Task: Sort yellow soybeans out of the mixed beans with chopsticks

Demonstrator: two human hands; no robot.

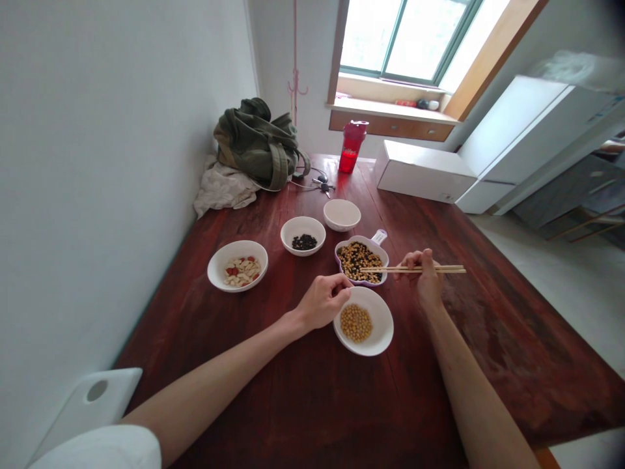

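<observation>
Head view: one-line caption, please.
Right hand holds chopsticks over a dish of mixed beans; left hand at the rim of a white bowl.

Four white bowls (342, 215), two chopsticks (452, 269), one purple-rimmed dish (379, 237), one bottle (351, 146), one bag (256, 146).

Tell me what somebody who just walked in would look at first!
Probably the bright red bottle, standing at the far end of the dark red table between a green bag and a white box. Then maybe the purple-edged dish near the middle, full of black and yellow beans, where the right hand points long chopsticks.
</observation>
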